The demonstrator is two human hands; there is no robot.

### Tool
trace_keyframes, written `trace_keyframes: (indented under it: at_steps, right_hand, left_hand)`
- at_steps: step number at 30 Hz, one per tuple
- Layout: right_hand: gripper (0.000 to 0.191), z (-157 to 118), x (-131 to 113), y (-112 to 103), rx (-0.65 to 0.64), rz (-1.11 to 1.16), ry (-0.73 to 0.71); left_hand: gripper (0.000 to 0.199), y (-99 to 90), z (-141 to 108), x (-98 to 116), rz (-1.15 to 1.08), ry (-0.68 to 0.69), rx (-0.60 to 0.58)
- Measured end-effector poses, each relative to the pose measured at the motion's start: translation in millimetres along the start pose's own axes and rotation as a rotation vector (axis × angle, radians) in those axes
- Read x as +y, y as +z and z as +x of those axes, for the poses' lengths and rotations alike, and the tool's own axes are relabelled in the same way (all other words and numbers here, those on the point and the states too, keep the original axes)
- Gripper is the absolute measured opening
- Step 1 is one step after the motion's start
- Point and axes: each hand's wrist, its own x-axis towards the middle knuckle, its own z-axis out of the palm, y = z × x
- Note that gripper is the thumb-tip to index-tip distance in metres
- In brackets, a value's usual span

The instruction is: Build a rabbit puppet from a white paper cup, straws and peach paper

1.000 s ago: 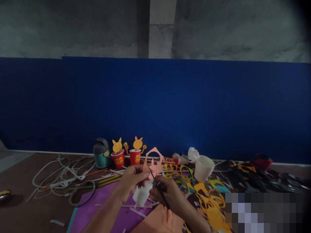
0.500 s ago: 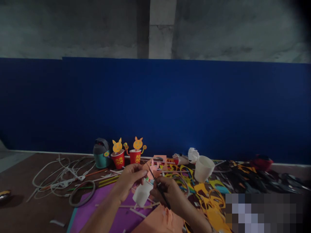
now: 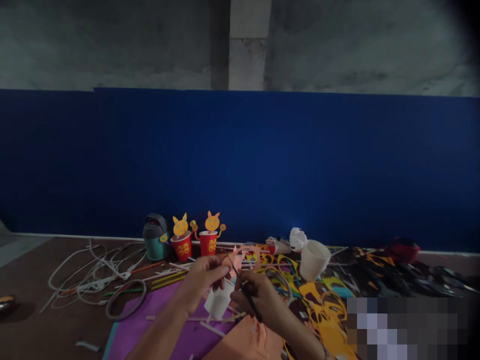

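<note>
My left hand [image 3: 208, 277] pinches a piece of orange paper [image 3: 235, 260] between thumb and fingers above the worktop. In my right hand [image 3: 258, 295] is a pair of dark scissors [image 3: 247, 294], its blades pointing up and left against the paper. How far apart the blades are I cannot tell. Below both hands a white paper cup [image 3: 218, 301] is partly hidden by my fingers. Orange sheets [image 3: 240, 342] lie under my right wrist, and purple paper [image 3: 157, 325] spreads beneath my left forearm.
Two red cups [image 3: 208, 243] with paper cat faces stand at the back beside a teal and black flask [image 3: 156, 242]. White cables [image 3: 90, 270] tangle at left. A larger white cup [image 3: 315, 261], yellow paper scraps [image 3: 332, 312] and dark tools [image 3: 378, 280] cover the right side.
The orange paper in my left hand has turned and shifted slightly against the scissors. Both hands stay in nearly the same place.
</note>
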Motion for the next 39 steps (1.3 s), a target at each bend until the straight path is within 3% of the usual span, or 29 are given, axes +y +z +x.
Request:
trace_keyframes:
  at_steps: [8, 20, 34, 39]
  right_hand:
    - [0.026, -1, 4, -3, -0.027, -0.027, -0.051]
    - [0.034, -4, -2, -3, -0.018, -0.068, -0.021]
    - [0.032, -2, 9, -8, -0.058, -0.024, -0.006]
    - [0.033, -3, 4, -6, -0.068, -0.066, -0.003]
  left_hand:
    - [0.022, -3.7, 0, 4, 0.014, -0.029, -0.001]
    - [0.02, -8.8, 0, 4, 0.028, -0.018, -0.001]
    - [0.02, -9.8, -2, 4, -0.041, -0.019, 0.043]
    - [0.02, -9.6, -1, 1, -0.027, -0.008, -0.016]
